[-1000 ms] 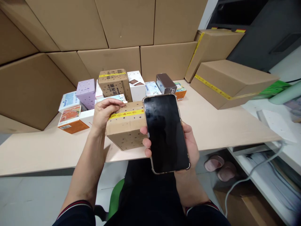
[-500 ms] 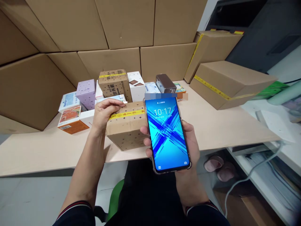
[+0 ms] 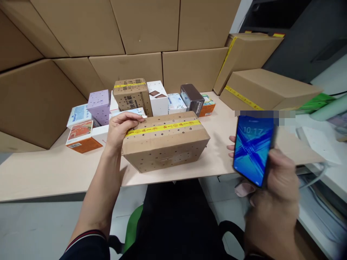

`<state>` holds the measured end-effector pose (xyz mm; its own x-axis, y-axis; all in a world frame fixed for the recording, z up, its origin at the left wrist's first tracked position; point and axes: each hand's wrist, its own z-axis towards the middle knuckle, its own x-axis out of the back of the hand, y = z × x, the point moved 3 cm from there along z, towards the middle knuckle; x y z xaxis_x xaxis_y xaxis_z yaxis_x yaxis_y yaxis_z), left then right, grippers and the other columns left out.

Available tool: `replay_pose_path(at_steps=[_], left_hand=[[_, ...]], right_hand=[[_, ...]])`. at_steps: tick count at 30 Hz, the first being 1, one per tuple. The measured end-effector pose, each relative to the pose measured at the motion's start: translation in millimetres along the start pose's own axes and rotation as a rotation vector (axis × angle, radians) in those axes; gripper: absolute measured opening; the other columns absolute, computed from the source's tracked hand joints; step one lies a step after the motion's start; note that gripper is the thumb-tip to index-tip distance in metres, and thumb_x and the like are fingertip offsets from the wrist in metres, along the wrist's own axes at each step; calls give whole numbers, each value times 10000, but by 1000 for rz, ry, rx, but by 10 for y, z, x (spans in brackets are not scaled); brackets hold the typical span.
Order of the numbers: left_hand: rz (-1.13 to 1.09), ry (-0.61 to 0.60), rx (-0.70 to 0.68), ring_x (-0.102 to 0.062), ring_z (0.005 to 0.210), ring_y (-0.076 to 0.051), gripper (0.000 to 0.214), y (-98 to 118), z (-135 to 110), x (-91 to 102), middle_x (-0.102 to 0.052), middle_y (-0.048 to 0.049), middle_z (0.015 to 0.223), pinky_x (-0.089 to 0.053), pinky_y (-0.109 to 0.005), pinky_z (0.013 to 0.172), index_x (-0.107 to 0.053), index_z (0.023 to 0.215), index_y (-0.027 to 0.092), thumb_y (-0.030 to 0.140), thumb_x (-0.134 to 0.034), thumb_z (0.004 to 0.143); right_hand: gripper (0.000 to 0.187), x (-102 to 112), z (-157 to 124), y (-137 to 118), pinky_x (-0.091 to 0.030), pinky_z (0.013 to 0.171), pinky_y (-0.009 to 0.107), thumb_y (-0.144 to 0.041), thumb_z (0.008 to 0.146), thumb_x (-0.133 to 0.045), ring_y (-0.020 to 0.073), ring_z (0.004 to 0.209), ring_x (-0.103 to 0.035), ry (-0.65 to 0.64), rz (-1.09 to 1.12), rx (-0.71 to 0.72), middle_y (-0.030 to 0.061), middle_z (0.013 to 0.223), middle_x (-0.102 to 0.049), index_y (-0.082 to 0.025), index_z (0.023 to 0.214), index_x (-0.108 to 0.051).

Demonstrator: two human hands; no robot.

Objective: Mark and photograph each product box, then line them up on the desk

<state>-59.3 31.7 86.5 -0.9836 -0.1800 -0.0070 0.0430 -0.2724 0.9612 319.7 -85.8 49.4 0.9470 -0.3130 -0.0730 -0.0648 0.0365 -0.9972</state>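
Observation:
A smartphone [image 3: 253, 150] with a lit blue screen reading 10:17 is in my right hand [image 3: 283, 177], held upright past the right end of a cardboard box. My fingers wrap behind it and the tips show along its left side; the hand is blurred. That cardboard box [image 3: 170, 159], printed with small dark marks and sealed with yellow tape, lies at the table's front edge. On its left end my left hand [image 3: 121, 128] is closed, thumb and bent fingers against the top corner. What the fingertips touch is partly hidden.
Behind the box stand a taped carton [image 3: 132, 97], a purple box [image 3: 99, 104], an orange-and-white box [image 3: 84, 137], a white box [image 3: 158, 99] and a dark brown box [image 3: 192, 97]. Large cardboard boxes [image 3: 130, 68] wall the back. A bigger taped box [image 3: 271, 86] sits right.
My right hand has carried the smartphone to the right, away from the front of the box, and its screen looks dimmer. The left hand and the box have stayed in place.

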Motion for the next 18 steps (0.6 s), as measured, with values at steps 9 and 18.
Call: replay_pose_path(at_steps=[9,18], left_hand=[[-54,-28,-26,-735,785,-176,139,-17,-1,-6,-793,-24,778,-606,-268,753,-809,716,200,137,-739,615],[-51,-39,-37,-740,802,-180,147,-25,5,3,-802,-31,799,-609,-270,766,-818,740,197,146,-749,620]], right_hand=[[760,346,464,625,-520,957,653,-523,938,-486,497,1204,-619,-67,-1466,244,287,1387,-618,-91,1562,-458],[738,239,520,522,-490,1062,639,-583,961,-504,476,1361,-533,-226,-1431,268,247,1490,-570,-144,1554,-466]])
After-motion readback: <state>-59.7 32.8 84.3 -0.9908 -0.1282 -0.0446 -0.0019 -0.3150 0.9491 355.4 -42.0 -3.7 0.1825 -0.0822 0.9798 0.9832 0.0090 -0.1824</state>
